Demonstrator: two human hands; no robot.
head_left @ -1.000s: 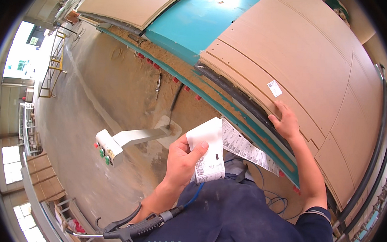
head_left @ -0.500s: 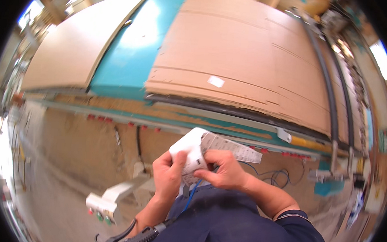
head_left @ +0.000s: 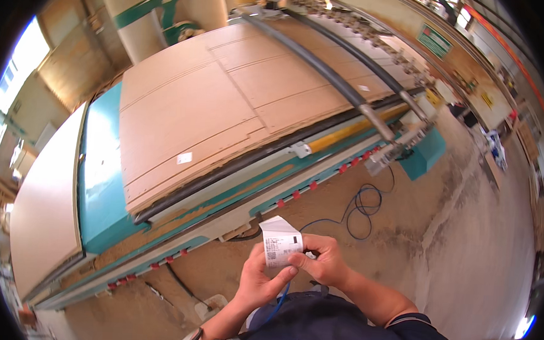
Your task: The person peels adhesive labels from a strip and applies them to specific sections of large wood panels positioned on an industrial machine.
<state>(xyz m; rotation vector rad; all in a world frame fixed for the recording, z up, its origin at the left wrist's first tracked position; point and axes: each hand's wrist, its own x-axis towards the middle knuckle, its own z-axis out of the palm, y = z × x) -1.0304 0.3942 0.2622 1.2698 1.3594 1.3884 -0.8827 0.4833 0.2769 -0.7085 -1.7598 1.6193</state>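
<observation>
A workshop with a concrete floor bends round the fisheye rim, where black corners cut the surroundings off and the far edges blur. Across it stands a teal machine bed bearing a grooved brown board; a white label lies near the board's front edge, its print too small to make out. Two black bars pass over the board's right part and hide strips of it. At the lower left, a dark curved piece is mostly out of frame.

In front of the dark shirt, before the machine bed, is a white paper label strip, printed with dark text, a square code and a small black block. It curves, its upper end bent to a blank point; the underside is hidden. The left hand grips it from the lower left and the right hand pinches its right edge, the two close together. Fingers behind the paper are out of sight. A blue hose loops on the floor to the right.
</observation>
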